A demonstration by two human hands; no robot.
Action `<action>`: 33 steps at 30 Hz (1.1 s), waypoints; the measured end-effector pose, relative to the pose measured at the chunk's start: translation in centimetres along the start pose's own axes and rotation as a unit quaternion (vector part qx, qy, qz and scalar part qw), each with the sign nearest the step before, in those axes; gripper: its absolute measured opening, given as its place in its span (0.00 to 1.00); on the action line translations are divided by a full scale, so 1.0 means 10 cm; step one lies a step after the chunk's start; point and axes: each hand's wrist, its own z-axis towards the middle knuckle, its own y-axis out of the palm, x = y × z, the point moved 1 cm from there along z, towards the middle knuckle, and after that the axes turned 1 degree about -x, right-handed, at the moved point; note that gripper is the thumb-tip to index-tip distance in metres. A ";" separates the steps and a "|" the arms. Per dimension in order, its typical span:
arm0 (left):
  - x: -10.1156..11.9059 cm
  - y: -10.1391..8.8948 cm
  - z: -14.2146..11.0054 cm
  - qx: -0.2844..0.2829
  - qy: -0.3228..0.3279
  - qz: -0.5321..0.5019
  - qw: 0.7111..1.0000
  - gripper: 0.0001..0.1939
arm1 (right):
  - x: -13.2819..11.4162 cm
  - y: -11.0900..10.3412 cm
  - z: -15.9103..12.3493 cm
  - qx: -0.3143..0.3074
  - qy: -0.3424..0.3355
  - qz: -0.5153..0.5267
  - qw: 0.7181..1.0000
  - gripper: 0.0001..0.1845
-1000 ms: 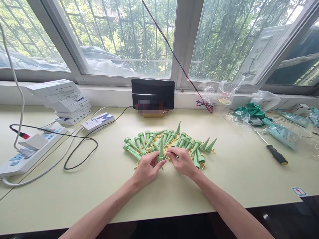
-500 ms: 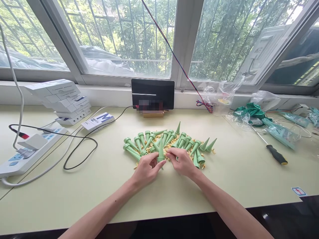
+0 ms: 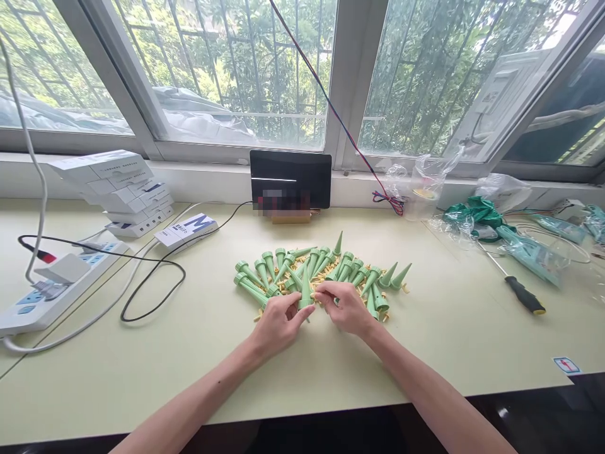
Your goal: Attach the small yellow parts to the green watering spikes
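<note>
A green plastic watering spike (image 3: 305, 289) stands point up between the thumb and fingers of my left hand (image 3: 280, 320). Close by on its right, my right hand (image 3: 346, 308) pinches a small yellow plug (image 3: 312, 294), mostly covered by the fingertips, at the side of the spike. Behind both hands lies a pile of green spikes (image 3: 267, 261), most on their sides and a few point up at the right (image 3: 401, 275). Many small yellow plugs (image 3: 326, 270) are scattered among them.
A dark-screened tablet (image 3: 290, 176) leans at the back on a small stand. To the left are stacked white boxes (image 3: 125, 189), a power strip (image 3: 61, 287) and loose cables. A screwdriver (image 3: 524, 295) and plastic bags (image 3: 534, 252) lie at the right. The table's front edge runs below my forearms.
Very little differs. The spike in my left hand has shifted slightly and sits a bit lower. My right fingertips stay close to its side.
</note>
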 end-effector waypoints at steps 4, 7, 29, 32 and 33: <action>0.01 0.00 0.00 0.002 -0.007 -0.007 1.000 0.22 | 0.01 0.01 0.00 -0.002 0.003 -0.003 1.000 0.13; 0.00 0.01 0.00 0.011 0.000 -0.005 1.000 0.21 | 0.02 0.02 0.00 -0.005 0.007 -0.003 1.000 0.15; 0.00 -0.01 0.01 -0.001 -0.006 -0.008 1.000 0.22 | 0.00 0.01 0.00 0.004 0.004 -0.011 1.000 0.13; 0.02 -0.01 0.01 0.001 -0.007 -0.011 1.000 0.22 | 0.00 0.01 0.00 0.005 0.007 -0.013 1.000 0.14; 0.02 -0.01 0.01 0.002 -0.007 -0.011 1.000 0.22 | -0.01 0.01 0.00 0.005 0.009 -0.013 1.000 0.14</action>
